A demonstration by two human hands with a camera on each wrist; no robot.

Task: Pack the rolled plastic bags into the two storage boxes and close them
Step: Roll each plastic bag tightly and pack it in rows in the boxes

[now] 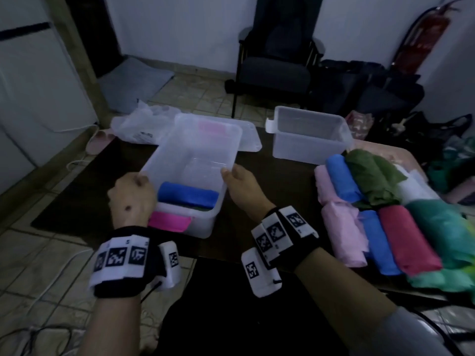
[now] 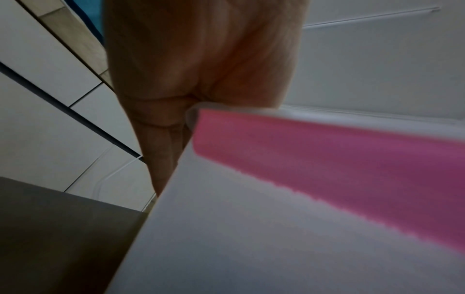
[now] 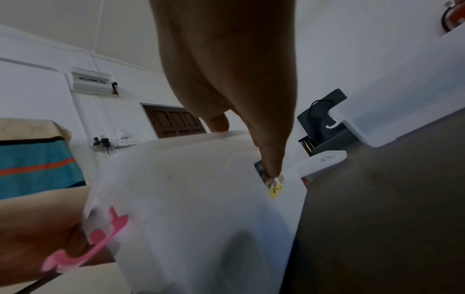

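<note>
A clear storage box (image 1: 205,119) with a pink latch (image 1: 169,220) stands on the dark table in front of me. My left hand (image 1: 140,179) grips its left rim, and my right hand (image 1: 230,174) grips its right rim. A blue rolled bag (image 1: 187,197) lies inside at the near end, on top of paler rolls. The left wrist view shows the box wall (image 2: 251,248) and latch (image 2: 339,169) up close. A second clear box (image 1: 308,147) stands open and empty at the back right. Several rolled bags (image 1: 385,214) in pink, blue, green and red are piled on the right.
A clear lid (image 1: 250,141) lies behind the near box. A crumpled plastic bag (image 1: 138,124) sits at the table's back left. Beyond the table are a dark chair (image 1: 277,60), a fire extinguisher (image 1: 424,39) and dark bags. A white appliance (image 1: 30,86) stands on the left.
</note>
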